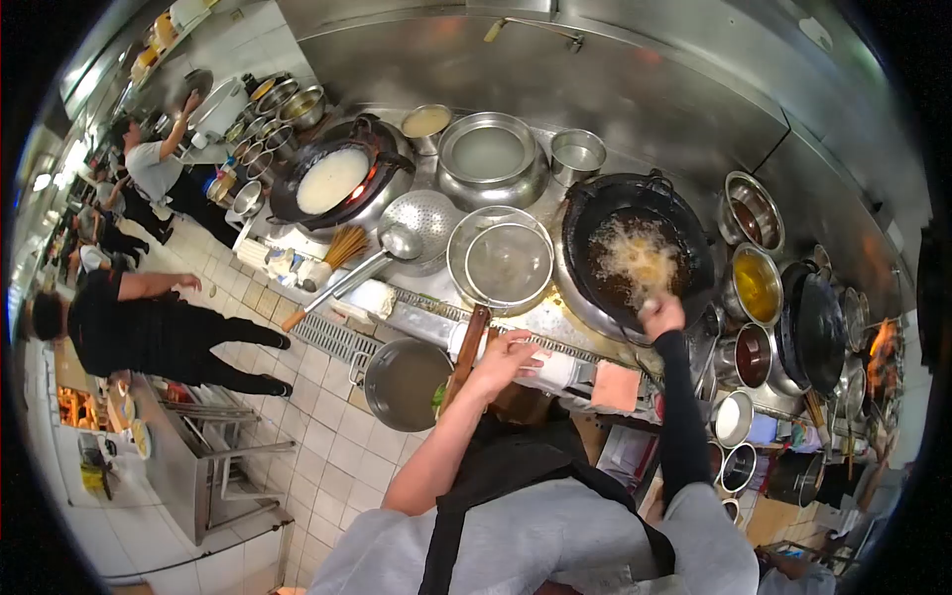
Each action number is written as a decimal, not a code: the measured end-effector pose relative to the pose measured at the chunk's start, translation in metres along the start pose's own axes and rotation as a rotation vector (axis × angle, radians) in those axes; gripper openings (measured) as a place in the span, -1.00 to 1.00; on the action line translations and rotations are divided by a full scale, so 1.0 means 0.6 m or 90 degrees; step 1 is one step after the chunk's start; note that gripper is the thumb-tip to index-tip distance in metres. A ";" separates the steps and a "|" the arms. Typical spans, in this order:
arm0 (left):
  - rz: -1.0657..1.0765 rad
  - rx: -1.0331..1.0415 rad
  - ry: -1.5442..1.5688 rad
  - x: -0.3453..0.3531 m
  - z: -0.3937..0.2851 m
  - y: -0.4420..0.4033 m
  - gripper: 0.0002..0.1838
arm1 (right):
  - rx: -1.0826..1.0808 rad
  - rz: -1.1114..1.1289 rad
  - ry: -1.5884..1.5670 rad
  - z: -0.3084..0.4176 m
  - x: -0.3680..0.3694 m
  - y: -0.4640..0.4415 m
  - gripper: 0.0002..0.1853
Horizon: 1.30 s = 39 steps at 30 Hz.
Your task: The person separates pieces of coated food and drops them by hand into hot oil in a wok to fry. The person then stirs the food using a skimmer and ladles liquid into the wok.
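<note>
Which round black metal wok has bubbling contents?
The middle round black metal wok, at the person's right hand: its golden contents bubble. The left wok holds smooth white liquid; the far-right wok shows no bubbling.

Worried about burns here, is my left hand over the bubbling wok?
No, the left hand is by the counter's front edge; the right hand is at the wok.

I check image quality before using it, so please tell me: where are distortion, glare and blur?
Head view, throughout: strong fisheye distortion, with black corners and the person in black tipped nearly sideways; soft glare on the steel wall; right hand slightly blurred, frothing food indistinct.
</note>
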<state>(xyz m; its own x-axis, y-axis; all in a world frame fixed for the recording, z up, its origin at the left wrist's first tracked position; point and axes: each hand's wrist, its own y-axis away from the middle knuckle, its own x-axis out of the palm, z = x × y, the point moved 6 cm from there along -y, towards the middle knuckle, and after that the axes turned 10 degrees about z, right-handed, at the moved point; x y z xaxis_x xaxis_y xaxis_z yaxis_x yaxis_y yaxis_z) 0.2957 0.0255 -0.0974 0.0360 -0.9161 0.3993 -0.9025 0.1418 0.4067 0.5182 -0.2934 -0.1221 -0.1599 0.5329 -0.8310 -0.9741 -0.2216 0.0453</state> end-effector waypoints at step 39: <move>-0.262 0.016 0.116 -0.462 -0.234 -0.331 -0.65 | -0.437 0.376 0.285 0.625 0.565 -0.711 -0.73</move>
<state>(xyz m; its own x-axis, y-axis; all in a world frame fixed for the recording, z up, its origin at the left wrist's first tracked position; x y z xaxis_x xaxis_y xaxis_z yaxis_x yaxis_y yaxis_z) 0.5251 0.3042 -0.1734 0.4676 -0.8125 0.3480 -0.8072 -0.2321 0.5428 0.8195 0.2880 -0.2154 -0.3749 -0.1386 -0.9166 -0.4326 -0.8484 0.3052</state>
